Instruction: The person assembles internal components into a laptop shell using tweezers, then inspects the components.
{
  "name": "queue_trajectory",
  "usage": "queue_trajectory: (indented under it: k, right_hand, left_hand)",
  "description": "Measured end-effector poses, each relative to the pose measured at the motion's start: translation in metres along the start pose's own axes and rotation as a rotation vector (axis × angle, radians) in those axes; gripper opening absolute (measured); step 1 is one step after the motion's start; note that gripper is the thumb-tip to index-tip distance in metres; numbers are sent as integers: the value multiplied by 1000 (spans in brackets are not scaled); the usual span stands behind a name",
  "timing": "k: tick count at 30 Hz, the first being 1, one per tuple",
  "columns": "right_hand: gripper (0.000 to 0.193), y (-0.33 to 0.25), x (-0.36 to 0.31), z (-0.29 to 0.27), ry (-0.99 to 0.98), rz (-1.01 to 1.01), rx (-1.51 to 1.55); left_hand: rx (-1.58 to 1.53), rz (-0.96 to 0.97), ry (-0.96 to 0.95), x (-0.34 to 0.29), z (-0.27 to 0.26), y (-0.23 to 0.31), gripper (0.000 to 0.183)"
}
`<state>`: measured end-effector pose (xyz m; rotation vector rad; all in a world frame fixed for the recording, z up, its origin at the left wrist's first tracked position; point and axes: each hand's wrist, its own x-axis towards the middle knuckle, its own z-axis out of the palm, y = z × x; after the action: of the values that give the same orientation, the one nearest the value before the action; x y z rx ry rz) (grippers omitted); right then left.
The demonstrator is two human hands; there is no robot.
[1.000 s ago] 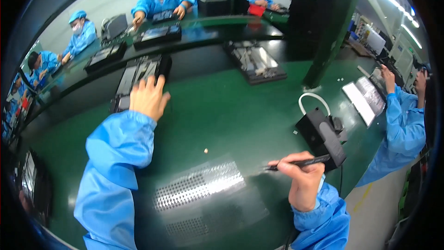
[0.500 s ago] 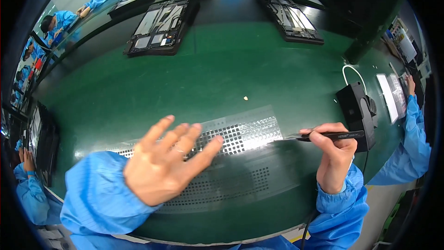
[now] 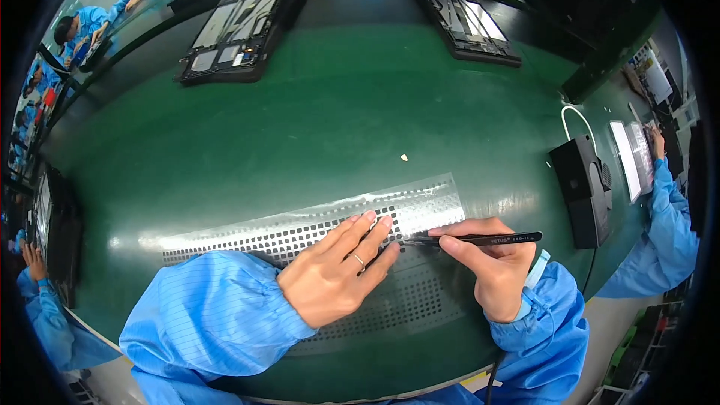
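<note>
The clear sheet of small black squares [image 3: 300,235] is laid across the tabletop [image 3: 337,120]; it could be dragged askew if pressed unevenly by the left hand [image 3: 335,279], whose grip is spread, fingers apart. Beside those fingers, a square could be torn if too steep an angle is given to the tweezers [image 3: 491,239], clamped in the grip of the right hand [image 3: 499,274]; whether their tips are closed cannot be told.

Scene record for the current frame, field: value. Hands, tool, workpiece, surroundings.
left hand: laid over clear sheet
right hand: holding black tweezers
tweezer tips: close to left hand; contact unclear
sheet pattern: rows of dark squares
far side: two opened devices, internals exposed
right side: black box, white cable
</note>
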<state>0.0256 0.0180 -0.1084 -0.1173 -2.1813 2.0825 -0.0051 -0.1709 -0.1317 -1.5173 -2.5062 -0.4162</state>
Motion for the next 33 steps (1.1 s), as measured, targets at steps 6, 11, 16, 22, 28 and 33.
queue_trajectory:
  k: [6, 11, 16, 22, 28, 33]
  right_hand:
    - [12, 10, 5, -4, -30, -26, 30]
    - [12, 14, 8, -4, -30, -14, 26]
    - [12, 16, 10, -4, -27, 6, 18]
    - [12, 20, 12, -6, -18, 12, 20]
    - [7, 18, 15, -6, 34, 44, -18]
    - [10, 23, 15, -9, 13, 50, 63]
  left_hand:
    - [29, -32, 77, 5, 8, -2, 30]
    - [44, -29, 66, 8, 10, -4, 30]
    - [39, -31, 62, 9, 13, -5, 32]
    - [-12, -52, 86, 11, 17, -6, 31]
    - [6, -36, 55, 13, 19, -6, 31]
    - [7, -32, 36, 13, 20, -6, 33]
